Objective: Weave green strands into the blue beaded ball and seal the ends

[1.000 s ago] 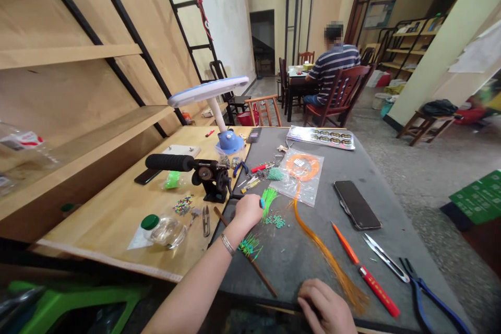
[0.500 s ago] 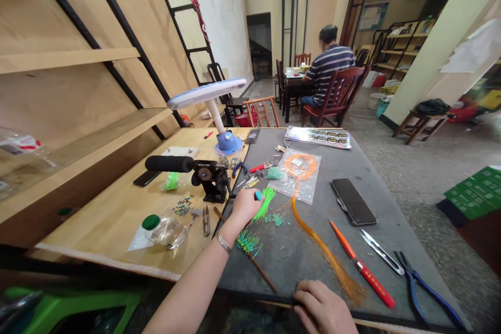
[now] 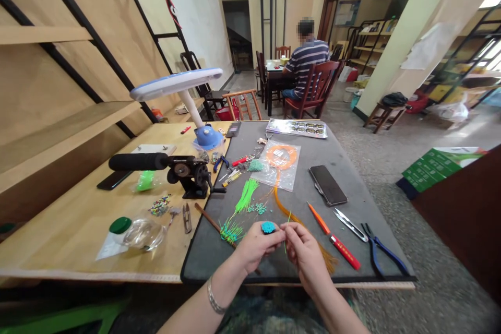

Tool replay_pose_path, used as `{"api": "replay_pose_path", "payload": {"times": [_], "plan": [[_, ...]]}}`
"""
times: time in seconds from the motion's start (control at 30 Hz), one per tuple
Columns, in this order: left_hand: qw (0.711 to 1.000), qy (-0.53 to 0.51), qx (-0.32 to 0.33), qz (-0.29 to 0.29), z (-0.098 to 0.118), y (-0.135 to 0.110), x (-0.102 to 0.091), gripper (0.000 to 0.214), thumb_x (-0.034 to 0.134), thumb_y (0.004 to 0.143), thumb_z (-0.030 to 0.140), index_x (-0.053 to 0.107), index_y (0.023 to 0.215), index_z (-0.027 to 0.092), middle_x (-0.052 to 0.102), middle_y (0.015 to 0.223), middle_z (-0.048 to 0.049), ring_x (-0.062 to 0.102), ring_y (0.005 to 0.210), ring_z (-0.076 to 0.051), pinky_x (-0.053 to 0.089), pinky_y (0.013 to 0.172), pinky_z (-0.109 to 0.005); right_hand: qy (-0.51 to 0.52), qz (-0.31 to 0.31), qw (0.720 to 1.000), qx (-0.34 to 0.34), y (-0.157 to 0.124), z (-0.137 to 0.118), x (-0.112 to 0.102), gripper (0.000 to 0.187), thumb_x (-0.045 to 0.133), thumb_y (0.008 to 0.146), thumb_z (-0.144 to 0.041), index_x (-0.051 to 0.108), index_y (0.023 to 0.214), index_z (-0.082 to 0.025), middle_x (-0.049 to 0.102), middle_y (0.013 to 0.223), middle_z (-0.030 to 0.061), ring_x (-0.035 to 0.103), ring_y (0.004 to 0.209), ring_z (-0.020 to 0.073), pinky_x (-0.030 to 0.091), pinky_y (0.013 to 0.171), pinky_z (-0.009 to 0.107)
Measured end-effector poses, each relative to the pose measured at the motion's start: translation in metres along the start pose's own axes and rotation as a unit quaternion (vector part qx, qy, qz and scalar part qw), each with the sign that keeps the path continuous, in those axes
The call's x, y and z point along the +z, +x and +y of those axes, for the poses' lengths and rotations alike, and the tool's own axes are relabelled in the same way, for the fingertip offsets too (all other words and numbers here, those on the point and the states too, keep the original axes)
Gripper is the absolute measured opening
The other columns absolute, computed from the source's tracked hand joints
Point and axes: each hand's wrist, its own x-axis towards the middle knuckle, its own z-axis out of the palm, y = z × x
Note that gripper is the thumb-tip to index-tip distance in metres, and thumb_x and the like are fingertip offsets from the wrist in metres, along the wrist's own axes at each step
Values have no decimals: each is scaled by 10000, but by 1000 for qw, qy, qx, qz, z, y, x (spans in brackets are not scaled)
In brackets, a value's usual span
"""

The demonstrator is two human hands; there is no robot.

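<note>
My left hand (image 3: 256,244) and my right hand (image 3: 303,245) meet above the front of the grey mat (image 3: 289,266). Both are closed, fingertips pinching a thin green strand (image 3: 288,217) that stands nearly upright between them. A round turquoise-blue piece (image 3: 268,227) sits on a finger of my left hand, like a ring. Beyond my left hand lies a bundle of bright green strands (image 3: 246,195), beside loose turquoise beads (image 3: 258,208). A brown stick (image 3: 209,217) lies partly under a pile of green-and-blue beaded strands (image 3: 230,231). Orange thread (image 3: 287,210) runs partly behind my right hand.
A black hand-cranked winder (image 3: 191,175), snips (image 3: 187,218) and a green-capped jar (image 3: 143,233) stand left. Rightward lie a phone (image 3: 327,185), an orange-red tool (image 3: 332,237), silver snips (image 3: 351,225) and blue pliers (image 3: 385,255). A person (image 3: 307,62) sits farther back.
My left hand has come back from the green bundle toward me. My right hand has risen from the mat's edge to meet it, and a green strand now shows between them. The view has shifted right.
</note>
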Motion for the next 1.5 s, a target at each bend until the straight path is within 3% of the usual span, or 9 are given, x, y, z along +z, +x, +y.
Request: {"api": "replay_pose_path", "payload": {"times": [0.47, 0.63, 0.7, 0.87, 1.0, 1.23, 1.33, 1.4, 1.5], "plan": [[998, -20, -29, -54, -18, -12, 12, 323, 757, 637, 405, 605, 687, 123, 422, 528, 60, 297, 431, -30, 100, 423, -197, 11, 23, 1000, 10, -6, -4, -12, 415, 731, 660, -531, 524, 642, -171, 405, 465, -92, 308, 402, 42, 209, 407, 177], [996, -67, -58, -27, -18, -13, 14, 325, 800, 572, 370, 618, 661, 115, 457, 533, 44, 323, 446, -28, 103, 418, -177, -132, 26, 989, -62, -6, -15, -35, 475, 534, 781, -629, 626, 823, -165, 578, 602, 0, 466, 488, 109, 312, 439, 209], [990, -121, -68, -4, -20, -13, 13, 313, 818, 540, 330, 632, 666, 112, 473, 554, 36, 330, 456, -25, 83, 411, -167, -287, 85, 941, -160, -7, -22, -60, 391, 536, 817, -547, 646, 885, -178, 649, 734, 48, 558, 637, 166, 406, 559, 257], [975, -218, -45, 14, -27, -18, 13, 311, 837, 521, 290, 648, 679, 101, 444, 578, 44, 307, 450, -7, 68, 394, -153, -645, 139, 706, -256, -8, -25, -133, 179, 550, 815, -337, 670, 825, -205, 678, 852, 86, 581, 830, 249, 423, 761, 351], [970, -242, -31, 21, -33, -28, 19, 320, 844, 524, 297, 647, 686, 104, 416, 568, 56, 284, 440, -3, 67, 382, -149, -716, 92, 645, -252, -4, -17, -152, 138, 527, 803, -218, 664, 783, -203, 670, 840, 87, 591, 788, 215, 428, 750, 311], [968, -248, -4, 44, -43, -56, 35, 337, 857, 508, 307, 663, 697, 106, 434, 562, 50, 329, 454, -11, 108, 376, -143, -645, 173, 698, -259, -8, -11, -141, 183, 468, 820, -315, 582, 853, -177, 662, 786, 96, 613, 733, 229, 448, 682, 330], [965, -257, 8, 54, -51, -70, 42, 326, 860, 497, 294, 665, 685, 113, 458, 570, 44, 360, 461, -16, 118, 370, -144, -427, 175, 852, -246, -32, -2, -121, 258, 504, 818, -441, 497, 908, -200, 652, 733, 49, 611, 635, 199, 470, 614, 312], [962, -265, 19, 59, -58, -77, 47, 316, 857, 502, 292, 664, 683, 120, 465, 565, 44, 377, 464, -21, 126, 364, -142, -232, 98, 946, -206, -57, 6, -100, 328, 552, 797, -513, 452, 904, -220, 631, 681, 12, 594, 578, 177, 484, 583, 305], [959, -273, 39, 61, -68, -90, 52, 309, 848, 522, 294, 668, 705, 123, 465, 550, 47, 389, 459, -22, 138, 357, -133, -90, 6, 984, -151, -100, 17, -66, 373, 647, 757, -518, 454, 897, -231, 614, 664, -23, 568, 543, 143, 473, 547, 269]]}}
